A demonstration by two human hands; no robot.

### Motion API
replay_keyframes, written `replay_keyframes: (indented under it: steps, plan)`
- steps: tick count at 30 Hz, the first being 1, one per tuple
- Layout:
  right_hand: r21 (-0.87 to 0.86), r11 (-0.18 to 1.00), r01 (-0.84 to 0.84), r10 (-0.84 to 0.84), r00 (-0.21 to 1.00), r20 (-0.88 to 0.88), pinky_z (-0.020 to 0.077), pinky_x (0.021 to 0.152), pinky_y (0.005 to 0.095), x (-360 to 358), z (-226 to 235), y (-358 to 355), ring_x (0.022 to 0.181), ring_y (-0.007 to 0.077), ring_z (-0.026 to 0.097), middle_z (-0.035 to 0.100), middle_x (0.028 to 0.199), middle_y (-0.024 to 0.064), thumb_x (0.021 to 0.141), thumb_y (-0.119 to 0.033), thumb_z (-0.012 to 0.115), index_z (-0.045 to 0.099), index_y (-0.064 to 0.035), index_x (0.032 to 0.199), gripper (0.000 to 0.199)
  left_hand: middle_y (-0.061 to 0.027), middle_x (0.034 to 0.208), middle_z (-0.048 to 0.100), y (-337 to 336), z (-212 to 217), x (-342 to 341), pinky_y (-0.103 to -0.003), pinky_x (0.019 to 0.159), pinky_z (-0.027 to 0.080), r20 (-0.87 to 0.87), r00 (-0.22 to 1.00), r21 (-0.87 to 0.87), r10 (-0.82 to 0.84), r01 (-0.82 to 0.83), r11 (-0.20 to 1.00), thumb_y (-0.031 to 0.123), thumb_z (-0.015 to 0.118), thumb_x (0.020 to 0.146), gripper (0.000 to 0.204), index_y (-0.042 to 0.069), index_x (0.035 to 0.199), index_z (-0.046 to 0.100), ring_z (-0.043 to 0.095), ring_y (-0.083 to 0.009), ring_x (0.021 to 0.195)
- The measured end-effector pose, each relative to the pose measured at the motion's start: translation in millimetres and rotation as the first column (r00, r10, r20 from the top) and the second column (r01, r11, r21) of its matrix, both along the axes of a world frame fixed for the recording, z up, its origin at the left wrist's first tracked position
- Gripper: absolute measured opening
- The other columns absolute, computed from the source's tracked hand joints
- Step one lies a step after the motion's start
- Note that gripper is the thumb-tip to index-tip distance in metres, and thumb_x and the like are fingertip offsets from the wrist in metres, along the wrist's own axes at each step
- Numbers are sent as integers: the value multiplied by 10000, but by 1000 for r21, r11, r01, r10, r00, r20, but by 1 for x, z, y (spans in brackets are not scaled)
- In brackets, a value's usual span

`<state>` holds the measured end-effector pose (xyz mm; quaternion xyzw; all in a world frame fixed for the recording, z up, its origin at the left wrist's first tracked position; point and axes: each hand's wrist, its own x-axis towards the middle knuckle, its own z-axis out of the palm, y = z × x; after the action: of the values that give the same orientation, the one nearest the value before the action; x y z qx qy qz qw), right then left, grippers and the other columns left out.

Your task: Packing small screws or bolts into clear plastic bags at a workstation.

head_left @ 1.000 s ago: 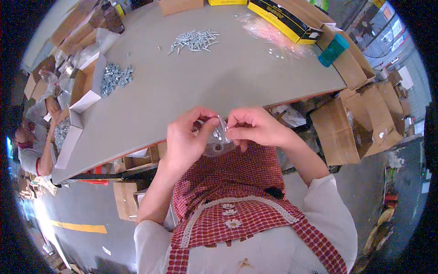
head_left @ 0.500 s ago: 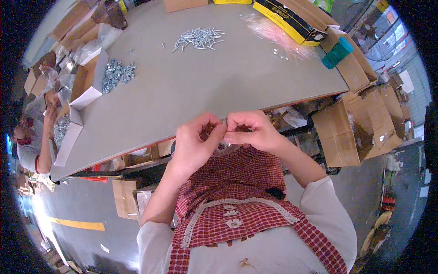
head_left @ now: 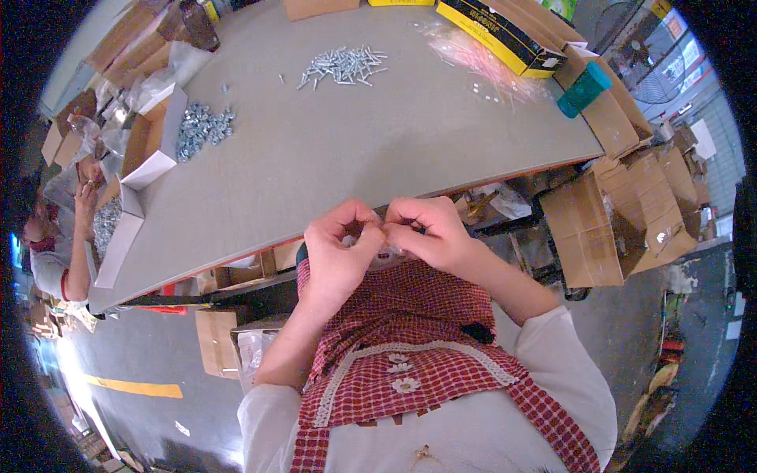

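My left hand [head_left: 341, 244] and my right hand [head_left: 430, 230] meet in front of my chest, just off the table's near edge. Thumb and fingers of each are pinched together, fingertips almost touching. Between them is a small clear plastic bag [head_left: 392, 251], mostly covered by the fingers; whether anything lies inside it I cannot tell. Farther off on the grey table [head_left: 300, 158] are a heap of silver screws [head_left: 344, 66] and, at the left, a pile of small metal fittings [head_left: 203, 130]. Clear pinkish plastic bags [head_left: 489, 63] lie spread at the far right.
At the left edge, another person's hand [head_left: 85, 201] is by a white box of metal parts [head_left: 118, 229]. An open white carton [head_left: 154, 138] stands beside the fittings. A black and yellow box [head_left: 501, 39] and a green roll [head_left: 585, 89] sit at right. Cardboard boxes [head_left: 583, 225] stand below.
Both hands have shifted slightly, the right one a little left and down, with the fingertips still pinched together. The clear plastic between them shows a bit more.
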<state>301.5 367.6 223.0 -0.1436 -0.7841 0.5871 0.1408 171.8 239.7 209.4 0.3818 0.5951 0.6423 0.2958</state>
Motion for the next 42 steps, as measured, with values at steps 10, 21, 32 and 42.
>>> replay_keyframes:
  steps: [10,21,32,42]
  plan:
    - [270,962,49,8,979,-204,476,497,364,-3,-2,-5,568,260,647,662,706,101,880,-235,636,599,-87,816,166,-18,700,644,-6,3,-7,-246,570,468,240,957,-54,-161,179,982,69,546,964,191,2,803,623,587,-72,641]
    - [760,573,307,-53,939,-340,510,880,493,-12,13,-5,1026,364,616,609,1154,143,734,-188,700,616,-94,911,218,-127,656,627,-11,22,-1,-315,517,475,-706,694,-85,140,-279,956,91,664,800,98,14,743,648,598,-223,528]
    - [806,489,333,200,857,-475,196,1117,641,-19,22,11,1308,344,435,594,1252,35,702,-182,731,704,-183,908,208,-67,781,656,-2,22,-45,-274,654,498,241,970,-34,44,-37,999,264,531,991,283,5,968,643,626,-138,702]
    - [843,528,98,195,953,-233,-130,1082,710,-39,25,15,1471,456,120,552,1408,-59,820,-228,669,710,-261,1150,334,11,679,594,-11,8,-83,-205,512,418,376,921,16,99,-114,993,254,578,989,225,35,998,626,552,-61,580]
